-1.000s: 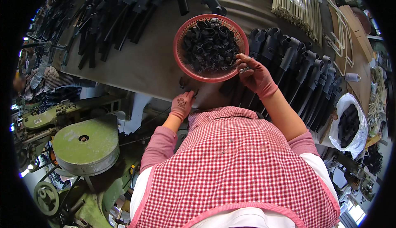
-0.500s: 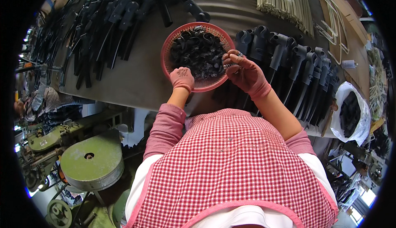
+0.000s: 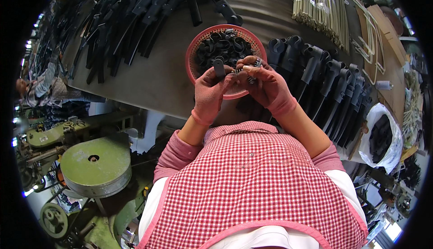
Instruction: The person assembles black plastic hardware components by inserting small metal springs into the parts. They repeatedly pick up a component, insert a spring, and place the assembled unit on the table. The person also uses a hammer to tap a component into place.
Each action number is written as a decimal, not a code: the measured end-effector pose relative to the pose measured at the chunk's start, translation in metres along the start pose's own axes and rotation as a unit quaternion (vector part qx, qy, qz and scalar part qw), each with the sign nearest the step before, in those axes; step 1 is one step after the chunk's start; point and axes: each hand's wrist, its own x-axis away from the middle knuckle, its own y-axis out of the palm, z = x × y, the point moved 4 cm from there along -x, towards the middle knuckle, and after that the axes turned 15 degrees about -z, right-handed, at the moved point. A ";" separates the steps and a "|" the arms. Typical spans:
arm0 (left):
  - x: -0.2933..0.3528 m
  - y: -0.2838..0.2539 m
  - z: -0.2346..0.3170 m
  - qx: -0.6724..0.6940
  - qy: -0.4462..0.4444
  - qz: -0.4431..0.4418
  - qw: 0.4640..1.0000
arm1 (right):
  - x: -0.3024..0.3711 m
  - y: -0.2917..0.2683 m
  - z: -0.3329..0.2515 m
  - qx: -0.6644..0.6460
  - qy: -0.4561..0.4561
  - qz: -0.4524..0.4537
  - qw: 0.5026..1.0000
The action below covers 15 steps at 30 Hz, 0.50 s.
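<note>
Both hands wear pinkish gloves and meet over the near part of a round red plastic basket [image 3: 191, 50]. My left hand [image 3: 209, 93] is closed around a small black part with a rounded tab [image 3: 218, 66] that sticks up past the fingers. Small metal springs [image 3: 253, 78] are in my right hand [image 3: 269, 86], its fingers closed, with the thumb and fingertips close to the left fingertips. Between the fingertips something small and shiny shows, perhaps a spring. Curved black plastic pieces [image 3: 221, 46] fill the basket; the hands cover its near side.
Black tubes with clamp-like heads [image 3: 311, 68] lie in a row right of the basket, more black tubes [image 3: 149, 19] at far left. A bundle of thin rods [image 3: 320, 10] and a white bag of black parts [image 3: 383, 136] are on the right. A green machine [image 3: 94, 163] stands lower left.
My left hand has come up out of the basket with a black part and moved right to meet the right hand. The view has shifted slightly.
</note>
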 end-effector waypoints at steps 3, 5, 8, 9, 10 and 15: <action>0.006 -0.001 0.003 0.056 -0.040 -0.004 0.998 | 0.009 0.020 -0.008 0.194 0.015 0.056 0.979; 0.009 0.000 0.005 0.069 -0.061 -0.011 0.996 | 0.014 0.033 -0.012 0.297 0.032 0.019 0.954; 0.011 0.006 0.005 0.074 -0.068 -0.035 0.994 | 0.017 0.033 -0.010 0.394 0.067 0.075 0.913; 0.011 0.009 0.005 0.090 -0.060 -0.046 0.993 | 0.018 0.032 -0.010 0.413 0.033 0.092 0.906; 0.012 0.012 0.006 0.104 -0.043 -0.062 0.992 | 0.017 0.033 -0.010 0.421 -0.014 0.082 0.903; 0.016 0.013 0.000 0.029 -0.003 -0.070 0.997 | 0.022 0.027 0.005 0.418 -0.046 0.066 0.905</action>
